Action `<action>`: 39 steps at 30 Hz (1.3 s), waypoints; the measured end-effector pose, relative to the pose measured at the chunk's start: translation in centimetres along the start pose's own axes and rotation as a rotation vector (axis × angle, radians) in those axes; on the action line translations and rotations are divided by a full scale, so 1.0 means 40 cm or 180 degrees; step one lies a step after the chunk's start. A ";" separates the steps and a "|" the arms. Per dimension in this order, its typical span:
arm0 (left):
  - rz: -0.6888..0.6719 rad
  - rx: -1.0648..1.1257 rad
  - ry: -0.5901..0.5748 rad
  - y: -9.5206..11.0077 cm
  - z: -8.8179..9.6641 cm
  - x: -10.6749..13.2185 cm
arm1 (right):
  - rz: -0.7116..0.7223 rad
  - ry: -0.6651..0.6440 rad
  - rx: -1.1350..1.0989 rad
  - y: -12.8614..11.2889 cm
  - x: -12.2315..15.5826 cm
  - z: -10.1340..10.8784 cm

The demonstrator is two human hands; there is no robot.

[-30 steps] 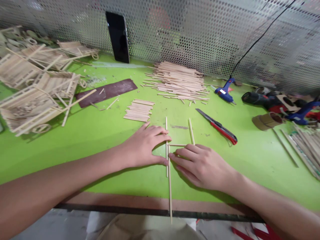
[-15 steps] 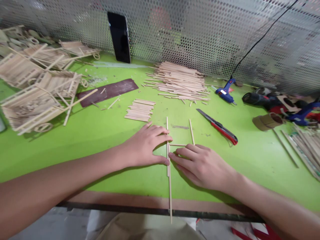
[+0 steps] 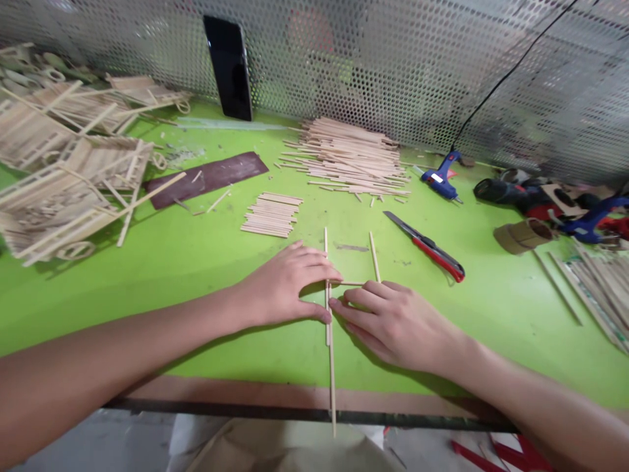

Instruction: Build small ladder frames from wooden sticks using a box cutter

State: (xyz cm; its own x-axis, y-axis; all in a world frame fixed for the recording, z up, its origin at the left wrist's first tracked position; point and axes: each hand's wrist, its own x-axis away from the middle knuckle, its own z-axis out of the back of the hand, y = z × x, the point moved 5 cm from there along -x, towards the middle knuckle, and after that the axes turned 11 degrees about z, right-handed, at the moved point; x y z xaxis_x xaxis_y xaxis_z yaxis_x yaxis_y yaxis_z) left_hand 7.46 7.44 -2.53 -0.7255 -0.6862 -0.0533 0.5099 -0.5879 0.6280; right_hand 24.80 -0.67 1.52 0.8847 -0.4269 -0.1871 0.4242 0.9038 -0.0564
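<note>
My left hand (image 3: pixel 289 282) grips a thin wooden stick (image 3: pixel 327 334), thumb low on it and fingers higher up. Its index fingertip presses where a short crosspiece (image 3: pixel 352 284) meets the upright sticks. Against that stick lies a longer stick (image 3: pixel 333 380), which runs down past the table's front edge. My right hand (image 3: pixel 393 321) lies low over the crosspiece, its fingers curled and the index fingertip on the longer stick. Another stick (image 3: pixel 374 255) points away from the crosspiece's right end. My right palm hides part of the sticks.
Short sticks (image 3: pixel 272 215) lie in a row ahead, with a larger stick pile (image 3: pixel 354 157) behind. A utility knife (image 3: pixel 425 248) and blue glue gun (image 3: pixel 443 177) are on the right. Wooden cart models (image 3: pixel 73 196) crowd the left. A phone (image 3: pixel 228 69) leans on the perforated screen.
My left index finger has shifted slightly right and down, onto the corner of the crosspiece. My right hand stays at the sticks. The whole view has shifted slightly.
</note>
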 end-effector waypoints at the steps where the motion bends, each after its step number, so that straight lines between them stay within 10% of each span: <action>1: -0.0033 0.0042 0.0010 0.002 0.001 -0.001 | -0.0005 0.0003 -0.0009 0.001 0.000 0.000; 17: 0.0279 -0.0108 -0.0243 0.006 0.005 -0.001 | 0.0067 0.0190 0.0375 0.050 0.024 0.037; 20: 0.0342 -0.0040 -0.0260 -0.008 -0.004 0.000 | -0.0738 0.0261 0.0643 0.179 0.072 0.085; 26: 0.0226 0.0062 -0.0137 -0.024 -0.011 0.005 | -0.2594 -0.0875 0.0642 0.413 0.213 0.098; 39: 0.0210 -0.0075 -0.0143 0.007 0.011 0.025 | -0.2770 -0.0636 0.0350 0.402 0.236 0.053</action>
State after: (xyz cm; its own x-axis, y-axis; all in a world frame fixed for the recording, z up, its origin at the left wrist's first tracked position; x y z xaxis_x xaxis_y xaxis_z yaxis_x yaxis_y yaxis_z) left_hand 6.68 6.81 -2.07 -0.7096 -0.7042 0.0230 0.5678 -0.5523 0.6104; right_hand 40.38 9.77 0.94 0.2546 -0.9656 0.0527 0.9670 0.2549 -0.0023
